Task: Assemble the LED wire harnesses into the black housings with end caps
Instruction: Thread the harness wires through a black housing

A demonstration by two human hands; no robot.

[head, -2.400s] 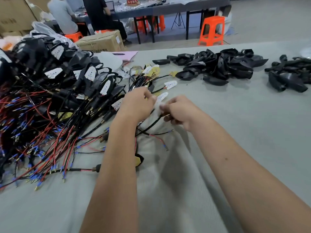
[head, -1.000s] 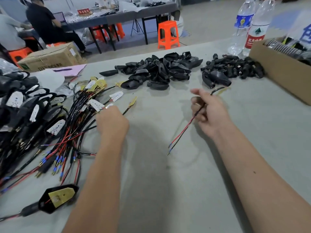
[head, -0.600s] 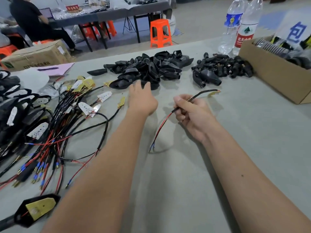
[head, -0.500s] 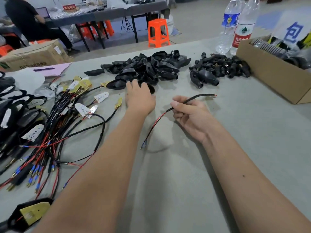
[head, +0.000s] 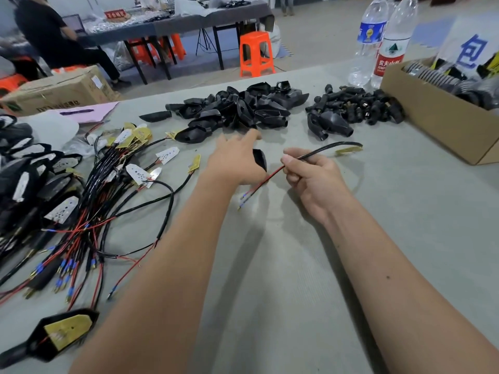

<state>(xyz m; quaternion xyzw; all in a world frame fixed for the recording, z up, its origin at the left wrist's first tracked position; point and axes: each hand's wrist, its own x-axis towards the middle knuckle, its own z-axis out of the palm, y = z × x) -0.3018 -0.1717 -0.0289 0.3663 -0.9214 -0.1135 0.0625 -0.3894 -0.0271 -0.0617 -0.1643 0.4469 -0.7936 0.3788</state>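
Observation:
My right hand pinches an LED wire harness, a black sleeved cable with red and black leads toward me and a small yellow LED board at its far end. My left hand holds a black housing just in front of the pile of black housings. A smaller pile of black end caps lies to the right of that. Loose harnesses with white and yellow boards spread over the table's left side.
A cardboard box of parts stands at the right, two water bottles behind it. One assembled housing with a yellow board lies near the front left. Finished units pile up far left. A person sits at a table behind.
My left hand left the harness pile, reached to the housing pile and now holds one housing. My right hand carried one harness to the middle of the table.

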